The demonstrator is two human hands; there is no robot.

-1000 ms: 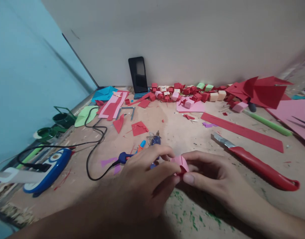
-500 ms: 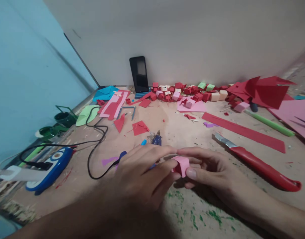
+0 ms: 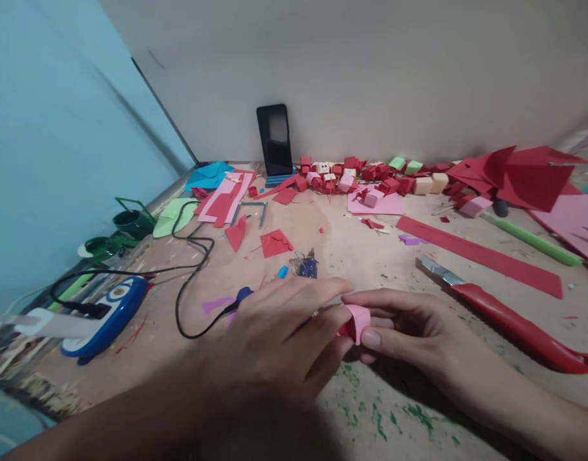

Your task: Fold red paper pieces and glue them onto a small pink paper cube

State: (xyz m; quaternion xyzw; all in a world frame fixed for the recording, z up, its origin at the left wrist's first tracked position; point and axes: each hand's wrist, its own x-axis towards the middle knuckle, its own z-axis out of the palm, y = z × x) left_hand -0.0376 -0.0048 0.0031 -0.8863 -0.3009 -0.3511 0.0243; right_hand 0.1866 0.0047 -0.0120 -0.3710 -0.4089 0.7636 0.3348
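Observation:
A small pink paper cube (image 3: 359, 322), with its left side open and a red inside showing, is held between both hands. My right hand (image 3: 414, 330) pinches it from the right, thumb on the near face and fingers behind. From the left, my left hand (image 3: 294, 330) has its fingers closed on the cube's open side; its fingertips are partly hidden. Beyond the left hand lies a blue glue gun (image 3: 307, 265) with a dark nozzle, its body mostly covered by that hand. Its black cord (image 3: 212, 330) runs leftward.
A red-handled utility knife (image 3: 510, 320) and a red paper strip (image 3: 481, 256) lie to the right. Several small paper cubes (image 3: 390, 186) line the back wall, near a propped phone (image 3: 275, 139). A blue-and-white power strip (image 3: 109, 317) and green cups (image 3: 130, 223) stand at left.
The whole view has shifted slightly, so the table things appear a little to the right. Both hands keep their hold on the pink paper cube, with hardly any change in finger position.

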